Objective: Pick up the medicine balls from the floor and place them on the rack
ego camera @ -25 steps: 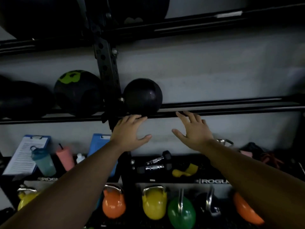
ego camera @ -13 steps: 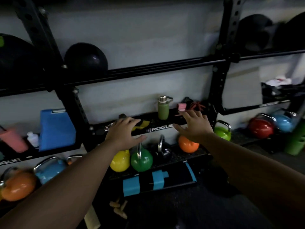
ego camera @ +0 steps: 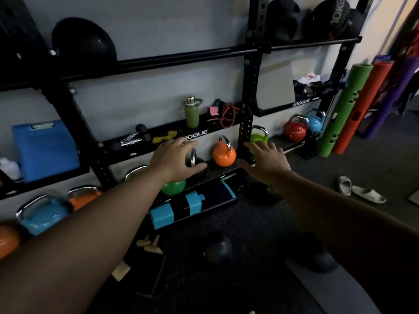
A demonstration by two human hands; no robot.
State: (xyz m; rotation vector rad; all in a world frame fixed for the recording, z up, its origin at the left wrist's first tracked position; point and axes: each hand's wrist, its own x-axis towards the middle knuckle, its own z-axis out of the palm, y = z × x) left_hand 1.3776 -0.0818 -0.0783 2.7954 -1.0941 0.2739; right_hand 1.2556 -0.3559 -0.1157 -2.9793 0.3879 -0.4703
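Head view: both hands, left hand (ego camera: 173,160) and right hand (ego camera: 267,163), are being held out empty with fingers spread wide, while a dark medicine ball (ego camera: 217,248) is lying on the floor (ego camera: 260,223) below the fingertips, best gripped from both sides.

"ROGUE" stands in white on the front lip of the middle shelf (ego camera: 195,133) — and again on the lip of the shelf to the right (ego camera: 302,102). A dark medicine ball (ego camera: 333,18) on the top rail reads "10KG".
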